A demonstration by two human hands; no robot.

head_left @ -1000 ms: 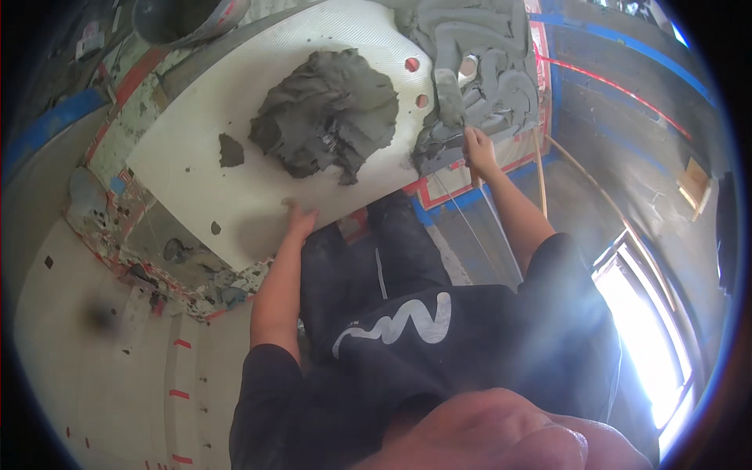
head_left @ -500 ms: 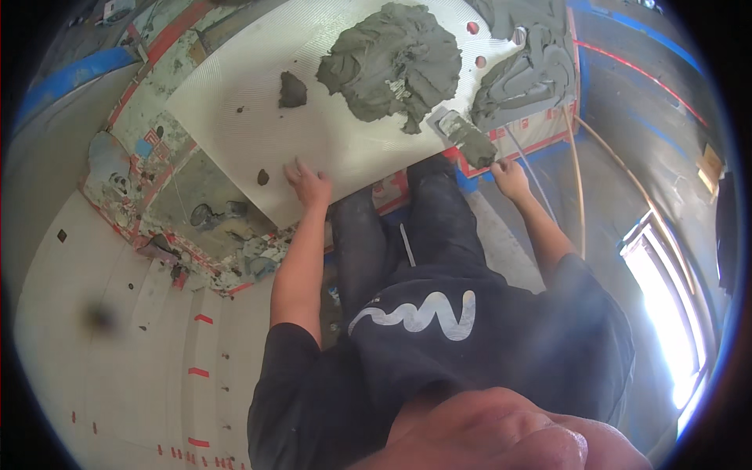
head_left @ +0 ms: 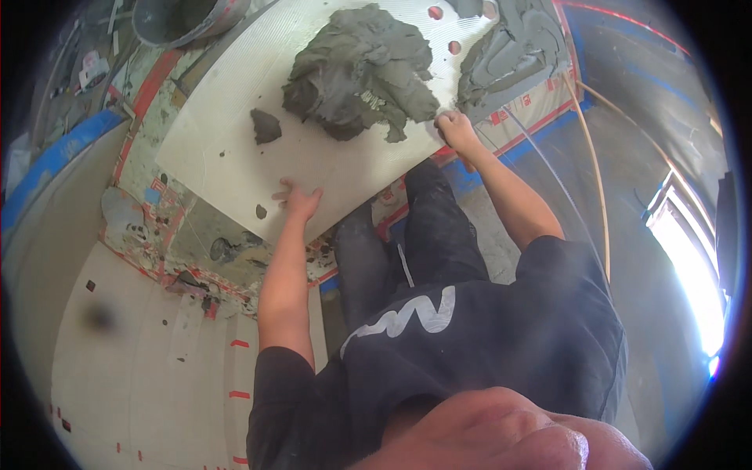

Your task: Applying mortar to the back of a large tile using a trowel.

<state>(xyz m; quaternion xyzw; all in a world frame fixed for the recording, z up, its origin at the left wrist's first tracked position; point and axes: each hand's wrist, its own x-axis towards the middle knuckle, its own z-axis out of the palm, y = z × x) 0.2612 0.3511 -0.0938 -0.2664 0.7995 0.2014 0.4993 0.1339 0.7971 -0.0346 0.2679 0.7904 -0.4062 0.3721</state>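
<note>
A large white panel (head_left: 205,157) with a finely ribbed face lies in front of me, with round holes near its far right end. A broad heap of wet grey mortar (head_left: 356,66) sits on it, and a smaller lump (head_left: 266,126) lies to the left. My left hand (head_left: 300,200) rests on the panel's near part with its fingers spread. At the heap's right edge, my right hand (head_left: 457,131) is closed round the handle of a trowel. The trowel's blade is hard to make out against the mortar.
Grey mortar (head_left: 517,59) is spread on a surface beyond the panel at the right. A bucket (head_left: 176,19) stands at the far left. Thin rods (head_left: 593,188) lean at the right. Mortar-splashed sheeting (head_left: 129,215) with red tape lies at the left.
My right hand, holding the trowel, has moved left and away from me to the mortar heap. My left hand remains on the panel with fingers spread. The view has shifted.
</note>
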